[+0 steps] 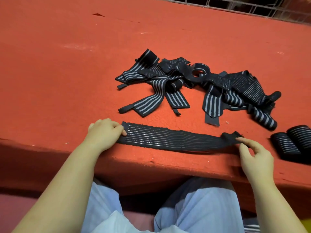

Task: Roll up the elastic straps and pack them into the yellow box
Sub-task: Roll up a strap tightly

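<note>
Here, a single black elastic strap [170,137] with thin grey lines is laid out flat and lengthwise along the near edge of the red surface [67,64]; its left end is pinned down by the curled fingers of the left hand [105,131], while its bunched right end is touched by the extended index finger of the right hand [254,153], whose other fingers are loosely bent and whose thumb is raised; whether that end is actually pinched cannot be told. Beyond the strap, toward the middle of the surface, a tangled heap of loose straps [193,86] is spread, black with grey stripes, some lying flat and some partly coiled; one rolled strap [264,119] is seen at the heap's right edge. Near the right border, two finished rolls [292,142] are set side by side, touching each other and well apart from the left hand. The person's light blue trousers [193,211] are seen below the surface's edge; a wire grid [252,5] is visible along the far top edge.
</note>
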### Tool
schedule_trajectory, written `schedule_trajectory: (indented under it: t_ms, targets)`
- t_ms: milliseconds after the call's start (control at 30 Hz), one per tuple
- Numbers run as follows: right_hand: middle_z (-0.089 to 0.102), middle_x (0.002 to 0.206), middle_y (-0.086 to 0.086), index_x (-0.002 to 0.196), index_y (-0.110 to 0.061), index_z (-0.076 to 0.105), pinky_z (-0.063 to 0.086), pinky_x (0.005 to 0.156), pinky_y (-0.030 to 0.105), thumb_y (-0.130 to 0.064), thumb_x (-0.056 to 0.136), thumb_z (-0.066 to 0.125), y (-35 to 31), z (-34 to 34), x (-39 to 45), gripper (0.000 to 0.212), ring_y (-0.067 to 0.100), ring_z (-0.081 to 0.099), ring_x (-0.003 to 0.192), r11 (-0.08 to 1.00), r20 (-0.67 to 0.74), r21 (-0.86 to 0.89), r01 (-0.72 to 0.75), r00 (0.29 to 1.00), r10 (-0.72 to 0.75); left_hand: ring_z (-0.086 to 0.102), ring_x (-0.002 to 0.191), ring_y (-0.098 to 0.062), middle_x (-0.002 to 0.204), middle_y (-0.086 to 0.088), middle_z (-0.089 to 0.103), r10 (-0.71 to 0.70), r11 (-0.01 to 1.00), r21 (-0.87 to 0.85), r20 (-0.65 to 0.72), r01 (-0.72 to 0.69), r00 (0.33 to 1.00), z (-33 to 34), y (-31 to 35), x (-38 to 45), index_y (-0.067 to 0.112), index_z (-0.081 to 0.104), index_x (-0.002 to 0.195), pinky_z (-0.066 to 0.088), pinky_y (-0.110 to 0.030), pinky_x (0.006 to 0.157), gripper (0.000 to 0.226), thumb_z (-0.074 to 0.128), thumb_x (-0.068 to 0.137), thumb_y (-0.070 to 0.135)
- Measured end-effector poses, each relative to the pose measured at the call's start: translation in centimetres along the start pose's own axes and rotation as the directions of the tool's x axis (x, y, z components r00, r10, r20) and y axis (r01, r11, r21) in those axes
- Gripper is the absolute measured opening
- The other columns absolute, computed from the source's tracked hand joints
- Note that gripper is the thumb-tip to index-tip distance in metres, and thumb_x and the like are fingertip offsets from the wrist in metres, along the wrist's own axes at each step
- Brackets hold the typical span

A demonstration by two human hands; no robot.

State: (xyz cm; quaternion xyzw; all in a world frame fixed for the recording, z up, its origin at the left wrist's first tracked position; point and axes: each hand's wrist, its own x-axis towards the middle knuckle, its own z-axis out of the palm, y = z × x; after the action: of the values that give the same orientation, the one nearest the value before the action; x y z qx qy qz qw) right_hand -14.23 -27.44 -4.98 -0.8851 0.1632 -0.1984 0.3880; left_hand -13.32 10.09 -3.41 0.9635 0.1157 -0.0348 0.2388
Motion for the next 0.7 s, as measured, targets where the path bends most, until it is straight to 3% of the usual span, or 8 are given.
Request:
schedule_trajectory:
  t_ms: [67,133,300,500,700]
  targets:
    - [0.070,0.097,0.011,0.100,-0.009,0.073,0.041,0.081,0.029,-0.008,0.089,0.055,0.2,0.3,0.0,0.020,0.030,0.063,0.100,0.999,0.010,0.051,-0.019,1.000,0.019,0.050,0.108,-0.030,0.106,-0.006,0.061,0.043,0.987,0.156,-0.076,-0.031,0.996,0.6,1.7,0.2,0.028,0.071,0.087,0.033,-0.036,0.091,0.031,0.042,0.088,0.038]
    - [0.071,0.097,0.010,0.098,-0.005,0.073,0.041,0.084,0.030,-0.017,0.091,0.059,0.4,0.5,0.2,0.020,0.022,0.062,0.101,0.998,-0.004,0.044,-0.041,0.999,0.041,0.050,0.106,-0.029,0.103,-0.006,0.060,0.133,0.982,0.153,-0.120,-0.114,0.984,1.8,4.1,0.1,0.024,0.068,0.092,0.036,-0.035,0.089,0.023,0.048,0.088,0.034]
    - [0.070,0.107,0.015,0.103,-0.010,0.073,0.043,0.093,0.033,-0.007,0.086,0.060,1.1,-0.3,0.8,0.021,0.028,0.062,0.105,0.996,-0.087,-0.051,-0.076,0.994,0.072,0.050,0.104,-0.021,0.097,0.003,0.054,0.388,0.922,-0.016,0.059,-0.388,0.920,5.6,10.3,-0.4,0.025,0.064,0.093,0.038,-0.034,0.094,0.014,0.054,0.088,0.033]
    - [0.070,0.108,0.014,0.103,-0.010,0.073,0.042,0.090,0.031,-0.001,0.085,0.058,2.6,-0.4,0.8,0.026,0.030,0.061,0.105,0.986,-0.025,-0.147,-0.078,0.997,0.075,0.049,0.102,-0.018,0.094,0.007,0.050,0.425,0.903,-0.001,0.134,-0.429,0.895,7.8,12.7,0.1,0.028,0.053,0.085,0.037,-0.032,0.094,0.005,0.054,0.088,0.032]
    - [0.071,0.093,0.006,0.093,-0.015,0.073,0.048,0.091,0.041,-0.007,0.077,0.066,1.6,1.1,2.4,0.019,0.030,0.062,0.098,0.988,-0.003,-0.145,0.053,0.999,-0.054,0.049,0.104,-0.019,0.094,0.007,0.048,0.454,0.890,-0.013,0.137,-0.456,0.880,7.8,14.6,1.6,0.027,0.056,0.089,0.038,-0.033,0.094,0.005,0.056,0.087,0.031]
